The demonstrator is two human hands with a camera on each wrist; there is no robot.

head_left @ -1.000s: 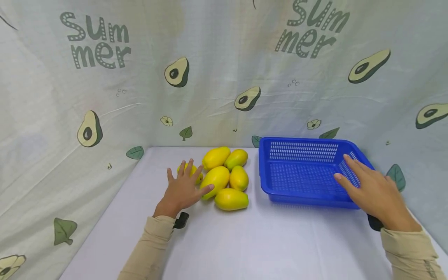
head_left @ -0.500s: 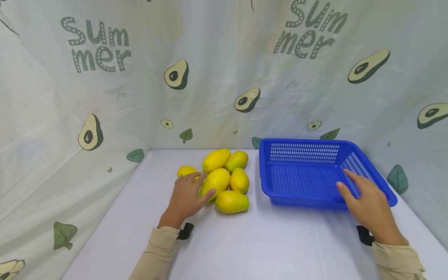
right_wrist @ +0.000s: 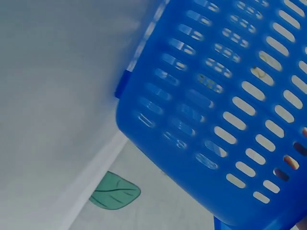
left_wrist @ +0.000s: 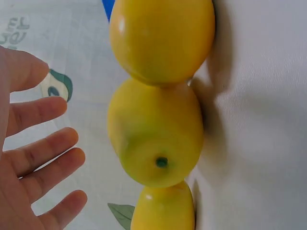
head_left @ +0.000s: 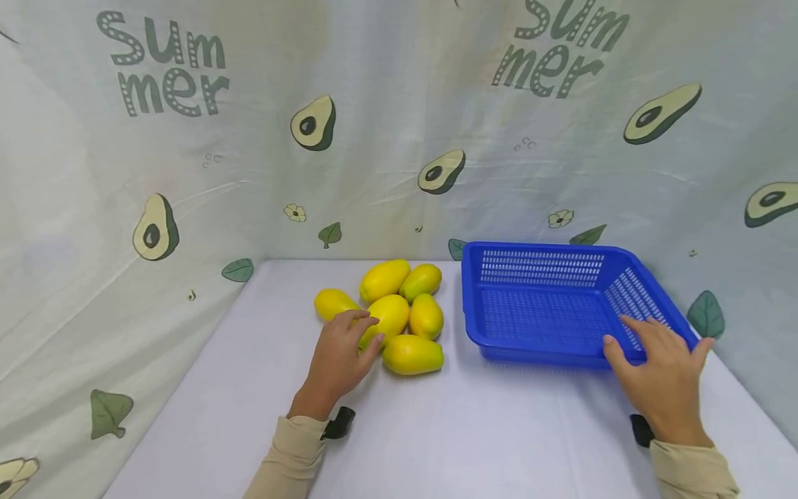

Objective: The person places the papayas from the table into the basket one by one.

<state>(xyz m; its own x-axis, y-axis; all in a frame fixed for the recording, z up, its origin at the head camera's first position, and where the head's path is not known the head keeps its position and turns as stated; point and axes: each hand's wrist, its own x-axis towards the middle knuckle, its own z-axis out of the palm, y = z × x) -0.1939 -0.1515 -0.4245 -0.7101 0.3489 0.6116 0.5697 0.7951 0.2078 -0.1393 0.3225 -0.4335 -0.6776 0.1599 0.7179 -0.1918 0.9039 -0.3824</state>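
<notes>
Several yellow mangoes (head_left: 413,355) with greenish ends lie in a cluster on the white table. My left hand (head_left: 337,353) hovers at the near left of this cluster, partly covering the large middle mango (head_left: 389,315). In the left wrist view its fingers (left_wrist: 45,148) are spread and stay apart from a mango (left_wrist: 158,129) with a dark stem end. A blue plastic mesh basket (head_left: 530,352) stands to the right of the fruit. Over its near right corner lies my right hand (head_left: 670,381), fingers spread; whether it touches the rim cannot be made out. The mesh mostly hides that hand in the right wrist view.
A pale curtain (head_left: 374,83) printed with avocados and leaves hangs behind the table and along both sides. The far side of the basket stands close to it. White tabletop (head_left: 486,430) shows between both forearms.
My left hand has lowered and drawn nearer to the middle mango, its fingers less spread. My right hand has moved back toward me to the basket's near right corner.
</notes>
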